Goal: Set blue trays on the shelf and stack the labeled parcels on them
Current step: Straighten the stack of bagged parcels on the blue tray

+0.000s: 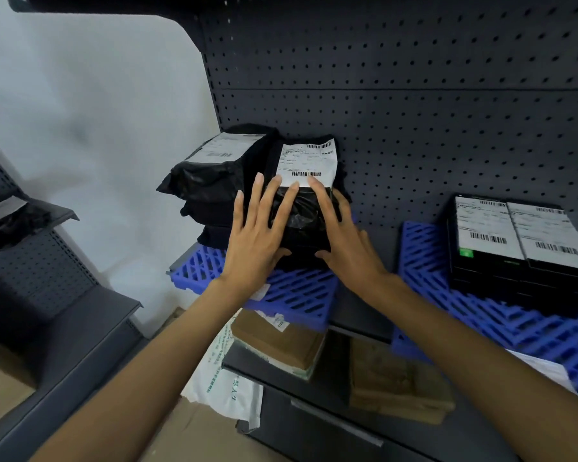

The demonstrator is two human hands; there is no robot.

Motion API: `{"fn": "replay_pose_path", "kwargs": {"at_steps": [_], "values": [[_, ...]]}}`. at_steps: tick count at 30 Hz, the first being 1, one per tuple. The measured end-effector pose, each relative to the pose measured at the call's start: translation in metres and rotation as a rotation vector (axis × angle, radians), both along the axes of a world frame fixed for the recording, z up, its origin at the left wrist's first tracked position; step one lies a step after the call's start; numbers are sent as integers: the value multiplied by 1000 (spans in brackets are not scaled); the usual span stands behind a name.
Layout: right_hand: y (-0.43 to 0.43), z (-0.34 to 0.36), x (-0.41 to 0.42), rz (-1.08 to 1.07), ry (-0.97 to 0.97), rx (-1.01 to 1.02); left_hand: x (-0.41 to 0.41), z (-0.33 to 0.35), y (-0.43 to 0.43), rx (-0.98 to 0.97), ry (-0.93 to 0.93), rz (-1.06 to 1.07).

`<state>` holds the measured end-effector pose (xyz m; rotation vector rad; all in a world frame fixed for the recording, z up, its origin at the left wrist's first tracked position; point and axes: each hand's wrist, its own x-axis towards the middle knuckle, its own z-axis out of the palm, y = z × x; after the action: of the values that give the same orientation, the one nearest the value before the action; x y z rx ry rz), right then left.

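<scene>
The step in hand appears to be the stacking: the person is seating a black parcel (301, 211) on the left blue tray (294, 291), which is lying on the dark shelf (357, 315). The tray's near edge is overhanging the shelf front. The left hand (257, 235) is lying flat on the parcel's top with fingers straight and spread. The right hand (347, 241) is pressing along its right side, fingers straight too. Both thumbs are touching the near face, so the grip of each hand is open and pressing rather than clasping. The parcel is sitting just beside a stack of black bags (207, 181) to its left, near the perforated back panel (414, 95). Its wrapper is looking like thin glossy film, creasing and catching light, and the soft bulk under it is likely giving way to pressure. A white barcode label (309, 161) is facing up on its far half. The trays are looking like rigid moulded plastic with slanted open slots. On the right blue tray (427, 255), two flat black boxes (514, 235) with white labels are sitting side by side. The next move is probably calling for squaring the parcel against its neighbour, then lifting the palms straight off so the slippery film is not dragging it askew.
</scene>
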<state>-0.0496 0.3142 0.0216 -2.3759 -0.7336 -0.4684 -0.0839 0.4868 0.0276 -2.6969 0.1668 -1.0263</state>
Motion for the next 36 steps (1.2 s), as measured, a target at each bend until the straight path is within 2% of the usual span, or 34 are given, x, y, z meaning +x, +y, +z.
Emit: {"fn": "replay_pose_path", "kwargs": {"at_steps": [6, 11, 13, 16, 19, 21, 27, 36], "values": [[20, 0, -6, -92, -20, 13, 7, 9, 36, 109, -52, -140], [36, 1, -12, -173, -9, 2, 8, 30, 86, 31, -158, -165], [43, 1, -14, -202, -8, 7, 13, 39, 115, -10, -106, -122], [50, 4, -19, -248, -6, 14, 17, 46, 143, -175, 85, -130], [56, 5, -23, -275, -13, -4, 19, 44, 149, -397, 193, -363], [61, 6, -26, -290, -19, -16, 24, 44, 150, -461, 211, -482], [72, 3, -37, -327, -24, -33, 38, 41, 166, -409, 220, -623], [87, 11, -37, -465, -23, -195, 38, 38, 165, -418, 205, -639]]}}
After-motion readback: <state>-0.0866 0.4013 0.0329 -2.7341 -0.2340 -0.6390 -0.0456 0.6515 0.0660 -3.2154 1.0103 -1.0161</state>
